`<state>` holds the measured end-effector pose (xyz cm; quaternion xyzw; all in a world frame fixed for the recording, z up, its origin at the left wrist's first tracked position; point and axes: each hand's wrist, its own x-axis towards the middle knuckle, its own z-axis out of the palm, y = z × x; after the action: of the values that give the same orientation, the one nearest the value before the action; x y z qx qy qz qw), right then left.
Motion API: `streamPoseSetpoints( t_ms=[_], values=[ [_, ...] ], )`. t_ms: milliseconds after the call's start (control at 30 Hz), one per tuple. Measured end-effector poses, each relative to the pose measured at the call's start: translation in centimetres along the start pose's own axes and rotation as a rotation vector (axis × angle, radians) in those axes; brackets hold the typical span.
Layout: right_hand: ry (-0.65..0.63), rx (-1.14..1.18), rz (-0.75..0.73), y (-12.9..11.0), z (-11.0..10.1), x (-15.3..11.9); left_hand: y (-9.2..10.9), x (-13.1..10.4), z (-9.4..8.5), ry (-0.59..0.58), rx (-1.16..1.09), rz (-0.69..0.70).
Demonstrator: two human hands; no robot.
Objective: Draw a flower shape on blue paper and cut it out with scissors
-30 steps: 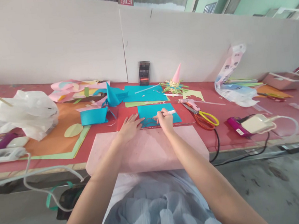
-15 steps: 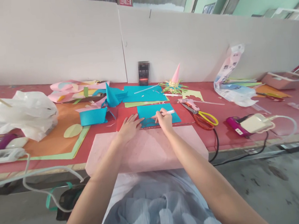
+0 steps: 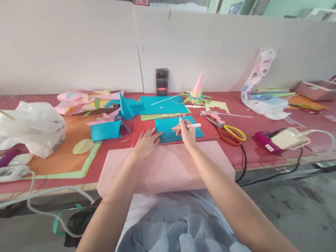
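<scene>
A blue sheet of paper [image 3: 197, 131] lies on a red board [image 3: 139, 130] in front of me, with dark curved lines drawn on its lower left part. My left hand [image 3: 147, 141] rests flat with fingers apart on the red board, its fingertips at the sheet's left edge. Over the middle of the sheet, my right hand [image 3: 186, 133] is closed around a white pen [image 3: 196, 125]. The pen tilts, with its tip pointing left toward the drawn lines. Whether the tip touches the paper I cannot tell.
Scissors [image 3: 231, 133] and a pink glue gun [image 3: 213, 117] lie right of the board. A pink paper cone [image 3: 198, 82] and a phone [image 3: 162, 82] stand behind. Left are a blue paper cone [image 3: 125, 108], a plastic bag [image 3: 29, 124] and orange paper [image 3: 61, 162]. A power strip [image 3: 265, 142] lies right.
My right hand has shifted slightly right and lifted a little, and the pen has turned more level. The drawn lines show more clearly. My left hand stays in place.
</scene>
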<state>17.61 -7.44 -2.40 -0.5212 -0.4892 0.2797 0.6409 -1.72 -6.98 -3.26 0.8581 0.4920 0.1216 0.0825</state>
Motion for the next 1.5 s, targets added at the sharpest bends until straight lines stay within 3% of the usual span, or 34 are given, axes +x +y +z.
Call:
streamPoseSetpoints(
  t_ms=[267,667,900,1133,1500],
  values=[
    [-0.121,-0.155,0.026,0.21,-0.19,0.08,0.26,-0.05,-0.25,-0.008,0.009,-0.005],
    [-0.157,-0.219,0.017,0.16,-0.12,0.08,0.16,0.05,-0.09,-0.005,0.01,-0.008],
    [-0.092,-0.218,0.044,-0.25,-0.23,0.0,0.15,0.09,-0.09,-0.012,0.004,-0.009],
    [-0.142,-0.212,0.017,0.13,-0.14,0.09,0.2,0.06,-0.13,-0.008,0.004,-0.008],
    [-0.064,-0.196,0.051,-0.29,-0.26,-0.08,0.17,0.03,-0.16,-0.015,-0.021,-0.005]
  ],
)
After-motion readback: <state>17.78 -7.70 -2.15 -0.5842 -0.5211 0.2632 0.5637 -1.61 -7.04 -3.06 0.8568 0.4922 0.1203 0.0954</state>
